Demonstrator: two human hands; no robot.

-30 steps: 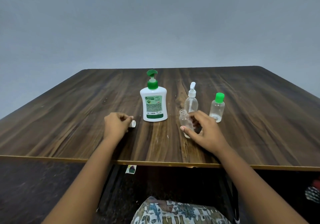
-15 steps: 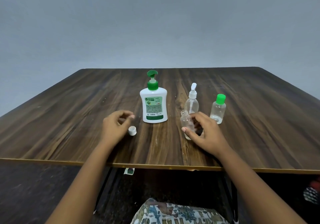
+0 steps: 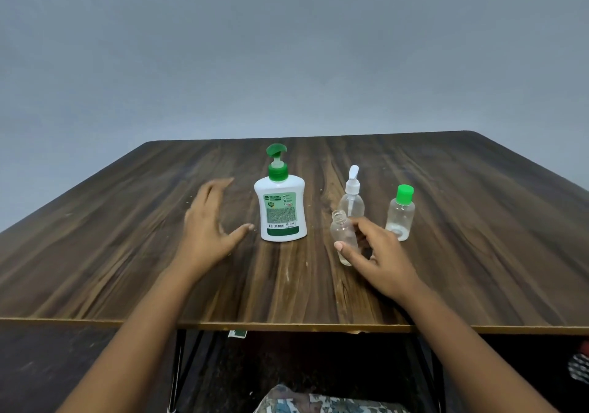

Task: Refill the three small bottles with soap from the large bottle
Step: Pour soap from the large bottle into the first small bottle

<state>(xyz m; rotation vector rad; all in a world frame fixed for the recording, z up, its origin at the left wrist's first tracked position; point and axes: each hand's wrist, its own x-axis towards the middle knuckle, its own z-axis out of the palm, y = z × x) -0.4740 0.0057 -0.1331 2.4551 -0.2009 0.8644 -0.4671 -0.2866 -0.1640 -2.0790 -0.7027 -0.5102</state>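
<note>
left hand [image 3: 210, 227] is spread wide and holds nothing, just left of the big bottle [image 3: 282, 208], thumb stretched toward its base. right hand [image 3: 379, 259] curls thumb and fingers round the open bottle [image 3: 342, 237], steadying it upright on the table [image 3: 478, 253], a dark wood top. the big bottle is white with a green pump and stands near the middle. to its right are three small clear bottles close together: the pump bottle [image 3: 351, 200] at the back, the green-cap bottle [image 3: 401, 215] furthest right, and the open bottle nearest the person, its neck bare.

the first refill seems about to begin, with one bottle uncapped and no soap moved yet. next, the left hand likely has to take the big bottle and aim its spout over that narrow neck.

the open bottle's cap is out of sight. the right hand covers part of that bottle. how much liquid the small bottles hold is hard to judge.
</note>
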